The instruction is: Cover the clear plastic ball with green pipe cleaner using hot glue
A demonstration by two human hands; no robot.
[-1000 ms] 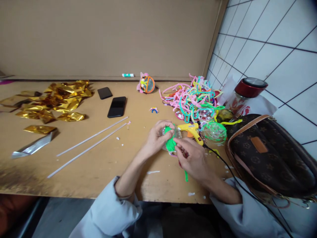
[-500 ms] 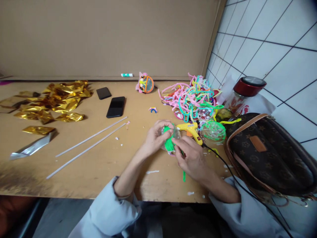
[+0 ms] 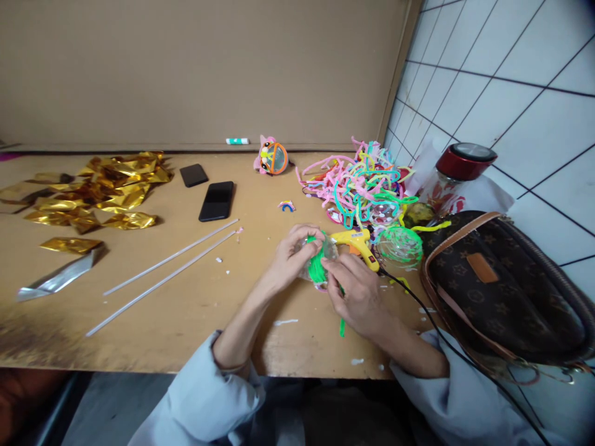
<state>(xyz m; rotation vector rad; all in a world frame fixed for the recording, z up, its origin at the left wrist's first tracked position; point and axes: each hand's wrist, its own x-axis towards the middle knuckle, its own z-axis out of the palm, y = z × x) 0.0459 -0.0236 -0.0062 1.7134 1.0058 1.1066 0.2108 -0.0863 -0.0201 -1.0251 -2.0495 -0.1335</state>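
Just now, seen from the head: both bare hands close together over the wooden table [image 3: 209, 334], busy with one small piece.
Left hand [image 3: 292, 257]: curled round a clear ball [image 3: 331, 249], with the thumb pressed on its bright green winding [image 3: 317, 267].
Right hand [image 3: 356, 288]: pinching with thumb and fingertips at the near right side of the winding, apparently on the green strand; exact hold partly hidden.
Loose end [image 3: 343, 327]: green, showing below the right hand.
Change: very little over the last second; same grip in both hands, only a slight drift of the whole view. By judgement, still the same fine handling of the strand, without release.
Yellow glue gun [image 3: 369, 255]: lying just beyond the right hand, closest obstacle, with a black cord [image 3: 387, 273] running past the right forearm.
Second ball [image 3: 398, 246]: clear, with green strand about it, to the right of the glue gun.
Coloured heap [image 3: 357, 179]: tangled strands farther back, crowding that side along with the brown bag [image 3: 502, 291] and red-lidded jar [image 3: 465, 162].
Leftward: two thin sticks [image 3: 160, 282], a phone [image 3: 216, 201] and gold foil [image 3: 127, 186], well apart from the hands.
Toward the back: a decorated ball [image 3: 274, 158], with a small rainbow piece [image 3: 287, 205] nearer.
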